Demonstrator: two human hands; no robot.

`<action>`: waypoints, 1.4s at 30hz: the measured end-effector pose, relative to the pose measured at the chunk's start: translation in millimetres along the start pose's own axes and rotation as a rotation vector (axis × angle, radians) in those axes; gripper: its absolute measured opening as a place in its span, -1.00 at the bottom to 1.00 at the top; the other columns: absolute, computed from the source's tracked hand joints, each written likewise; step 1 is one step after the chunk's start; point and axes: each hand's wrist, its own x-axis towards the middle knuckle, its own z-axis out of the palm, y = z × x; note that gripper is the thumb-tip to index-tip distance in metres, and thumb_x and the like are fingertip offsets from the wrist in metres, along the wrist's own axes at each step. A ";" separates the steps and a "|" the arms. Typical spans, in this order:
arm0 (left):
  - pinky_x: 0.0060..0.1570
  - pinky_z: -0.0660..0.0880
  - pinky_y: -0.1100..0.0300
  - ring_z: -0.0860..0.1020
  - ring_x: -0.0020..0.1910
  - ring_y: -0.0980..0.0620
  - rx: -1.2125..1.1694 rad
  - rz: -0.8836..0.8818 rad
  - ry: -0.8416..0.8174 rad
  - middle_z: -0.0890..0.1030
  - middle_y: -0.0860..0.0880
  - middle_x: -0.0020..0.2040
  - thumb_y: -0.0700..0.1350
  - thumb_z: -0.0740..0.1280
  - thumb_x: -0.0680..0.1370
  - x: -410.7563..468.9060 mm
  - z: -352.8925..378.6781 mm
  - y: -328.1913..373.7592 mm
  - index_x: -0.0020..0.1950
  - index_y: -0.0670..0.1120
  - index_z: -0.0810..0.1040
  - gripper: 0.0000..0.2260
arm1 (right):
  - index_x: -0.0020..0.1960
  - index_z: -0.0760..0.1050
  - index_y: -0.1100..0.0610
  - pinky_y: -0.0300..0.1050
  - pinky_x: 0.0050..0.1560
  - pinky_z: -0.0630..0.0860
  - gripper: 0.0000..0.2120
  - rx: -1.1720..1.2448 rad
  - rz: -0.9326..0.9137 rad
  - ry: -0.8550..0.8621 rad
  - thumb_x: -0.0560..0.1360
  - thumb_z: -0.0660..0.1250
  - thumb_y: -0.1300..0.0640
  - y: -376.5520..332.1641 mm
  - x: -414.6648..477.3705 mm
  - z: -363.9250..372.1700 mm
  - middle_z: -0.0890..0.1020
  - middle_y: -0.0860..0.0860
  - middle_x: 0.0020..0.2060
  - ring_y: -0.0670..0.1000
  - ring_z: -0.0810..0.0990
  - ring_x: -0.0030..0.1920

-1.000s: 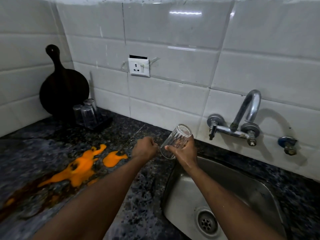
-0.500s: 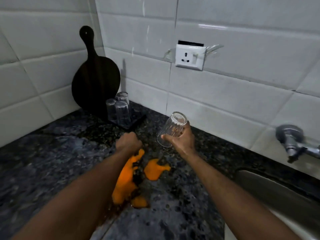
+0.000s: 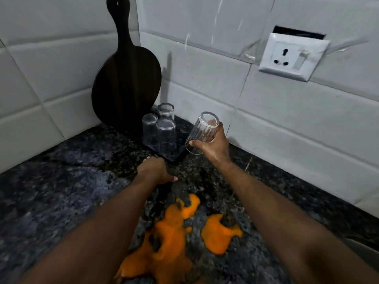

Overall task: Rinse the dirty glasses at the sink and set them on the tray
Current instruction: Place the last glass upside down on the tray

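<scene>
My right hand (image 3: pixel 213 145) grips a clear ribbed glass (image 3: pixel 202 132), tilted with its base up and its mouth down and to the left. It hovers just right of a dark tray (image 3: pixel 174 157) in the counter corner. Three clear glasses (image 3: pixel 162 130) stand upside down on that tray, close together. My left hand (image 3: pixel 154 170) rests palm down on the counter just in front of the tray's near edge, fingers curled, holding nothing.
A dark round cutting board (image 3: pixel 127 78) leans against the tiled wall behind the tray. An orange spill (image 3: pixel 176 236) spreads over the dark speckled counter (image 3: pixel 51 191) between my forearms. A white wall socket (image 3: pixel 292 56) sits at upper right. The sink is out of view.
The view has swung left from the sink and tap to the counter corner. My right hand has carried the glass leftward to just beside the tray; my left hand moved up to the tray's edge.
</scene>
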 end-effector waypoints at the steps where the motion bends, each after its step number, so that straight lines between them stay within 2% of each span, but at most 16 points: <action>1: 0.26 0.49 -0.04 0.45 0.37 -0.18 0.001 0.007 -0.006 0.48 -0.16 0.38 0.37 0.48 0.31 2.7 -4.3 1.5 0.39 -0.10 0.43 -0.18 | 0.33 0.32 0.04 -0.10 0.13 0.56 -0.17 -0.008 0.000 -0.002 0.18 0.66 0.07 0.2 9.6 5.6 0.64 -0.03 0.06 -0.01 0.62 0.05; 5: 0.13 0.54 -0.01 0.55 0.25 -0.14 0.014 0.001 -0.010 0.56 -0.13 0.24 0.28 0.56 0.28 7.3 -14.5 9.5 0.27 -0.13 0.50 -0.27 | 0.34 0.30 0.05 -0.16 0.11 0.54 -0.17 -0.023 -0.014 -0.021 0.19 0.66 0.08 -0.3 39.9 21.5 0.60 -0.08 -0.01 -0.02 0.61 0.02; 9: 0.03 0.58 0.01 0.59 0.15 -0.13 -0.006 0.001 -0.022 0.60 -0.12 0.13 0.22 0.62 0.24 10.9 -18.8 12.4 0.10 -0.14 0.54 -0.37 | 0.37 0.26 0.07 -0.14 0.11 0.55 -0.14 -0.032 -0.031 -0.092 0.21 0.66 0.11 0.8 56.9 33.7 0.57 -0.08 0.00 -0.02 0.59 0.02; 12: 0.01 0.61 0.02 0.61 0.11 -0.12 -0.017 0.007 -0.012 0.62 -0.11 0.07 0.20 0.64 0.21 11.6 -20.9 12.3 -0.06 -0.11 0.49 -0.44 | 0.39 0.26 0.08 -0.14 0.12 0.52 -0.13 -0.030 -0.034 -0.139 0.22 0.66 0.15 1.9 63.7 40.7 0.60 -0.01 0.06 -0.02 0.58 0.04; 17: 0.03 0.62 -0.04 0.62 0.10 -0.12 -0.044 0.022 -0.008 0.64 -0.10 0.06 0.19 0.65 0.20 12.8 -19.7 11.4 -0.06 -0.10 0.53 -0.45 | 0.34 0.28 0.04 -0.02 0.23 0.54 -0.14 -0.045 -0.053 -0.199 0.18 0.68 0.13 5.8 69.4 52.1 0.59 -0.13 0.00 -0.02 0.60 0.08; 20: 0.06 0.62 -0.11 0.62 0.12 -0.14 -0.056 0.021 -0.023 0.63 -0.11 0.08 0.17 0.66 0.19 14.2 -21.3 12.8 0.08 -0.14 0.59 -0.38 | 0.34 0.28 0.01 0.00 0.22 0.55 -0.12 -0.054 -0.055 -0.216 0.16 0.68 0.12 6.0 71.5 57.0 0.61 -0.08 0.07 0.00 0.61 0.11; 22: 0.06 0.61 -0.14 0.62 0.12 -0.15 -0.060 0.018 -0.039 0.63 -0.12 0.09 0.16 0.66 0.19 14.6 -22.6 13.0 0.10 -0.16 0.59 -0.36 | 0.36 0.27 0.04 -0.01 0.24 0.53 -0.11 -0.062 -0.041 -0.212 0.16 0.68 0.13 4.7 73.1 59.0 0.61 -0.07 0.08 0.01 0.60 0.13; 24: 0.07 0.61 -0.14 0.61 0.14 -0.15 -0.060 0.018 -0.050 0.62 -0.12 0.10 0.16 0.66 0.20 14.6 -23.7 13.3 0.13 -0.16 0.58 -0.35 | 0.38 0.27 0.07 -0.17 0.18 0.51 -0.11 -0.077 -0.027 -0.205 0.19 0.67 0.15 2.5 74.9 58.5 0.58 -0.09 0.03 -0.01 0.58 0.11; 27: 0.08 0.61 -0.14 0.60 0.15 -0.16 -0.055 0.018 -0.053 0.62 -0.13 0.11 0.17 0.65 0.21 14.1 -23.8 13.1 0.16 -0.16 0.58 -0.33 | 0.41 0.24 0.10 -0.59 -0.16 0.38 -0.12 -0.108 -0.019 -0.235 0.23 0.65 0.17 -1.7 77.4 54.9 0.59 -0.04 0.04 -0.07 0.53 0.04; 29: 0.08 0.61 -0.14 0.60 0.16 -0.16 -0.051 0.016 -0.051 0.62 -0.13 0.13 0.17 0.66 0.20 14.1 -22.9 13.4 0.17 -0.16 0.58 -0.32 | 0.41 0.23 0.11 -0.68 -0.31 0.30 -0.13 -0.130 -0.020 -0.254 0.25 0.64 0.18 -4.1 78.3 53.3 0.60 0.00 0.09 -0.07 0.52 0.03; 33: 0.10 0.60 -0.15 0.59 0.18 -0.16 -0.053 0.011 -0.056 0.61 -0.13 0.16 0.16 0.66 0.21 14.7 -23.6 14.2 0.19 -0.16 0.56 -0.31 | 0.38 0.26 0.11 -0.66 -0.32 0.30 -0.17 -0.186 -0.035 -0.245 0.25 0.64 0.18 -5.9 79.0 52.6 0.57 -0.04 -0.01 -0.07 0.54 -0.01; 34: 0.09 0.60 -0.15 0.59 0.18 -0.17 -0.055 0.008 -0.058 0.61 -0.13 0.15 0.16 0.66 0.21 14.8 -23.6 14.3 0.19 -0.16 0.56 -0.32 | 0.38 0.27 0.10 -0.62 -0.27 0.33 -0.17 -0.201 -0.034 -0.247 0.24 0.64 0.17 -5.6 78.3 52.2 0.58 -0.06 -0.02 -0.05 0.57 0.00; 36: 0.09 0.60 -0.16 0.59 0.18 -0.18 -0.053 0.001 -0.060 0.61 -0.13 0.15 0.15 0.66 0.20 15.0 -23.5 14.7 0.19 -0.16 0.56 -0.31 | 0.39 0.29 0.06 -0.39 -0.06 0.46 -0.14 -0.233 -0.032 -0.266 0.21 0.65 0.14 -2.5 77.4 52.6 0.61 -0.06 0.00 -0.01 0.61 0.03; 38: 0.09 0.60 -0.18 0.59 0.19 -0.19 -0.049 -0.007 -0.064 0.60 -0.14 0.17 0.14 0.67 0.19 14.7 -24.0 15.1 0.22 -0.17 0.56 -0.28 | 0.39 0.30 0.04 -0.25 0.08 0.49 -0.12 -0.232 -0.027 -0.266 0.19 0.66 0.11 -0.6 74.2 54.2 0.63 -0.06 0.02 -0.02 0.62 0.04; 42: 0.11 0.59 -0.19 0.57 0.20 -0.21 -0.059 -0.006 -0.076 0.59 -0.15 0.18 0.13 0.66 0.21 16.5 -23.5 14.9 0.23 -0.17 0.54 -0.29 | 0.40 0.28 0.08 -0.47 -0.12 0.39 -0.17 -0.204 -0.006 -0.255 0.26 0.63 0.17 -0.4 71.0 56.7 0.55 -0.12 -0.07 -0.13 0.54 -0.07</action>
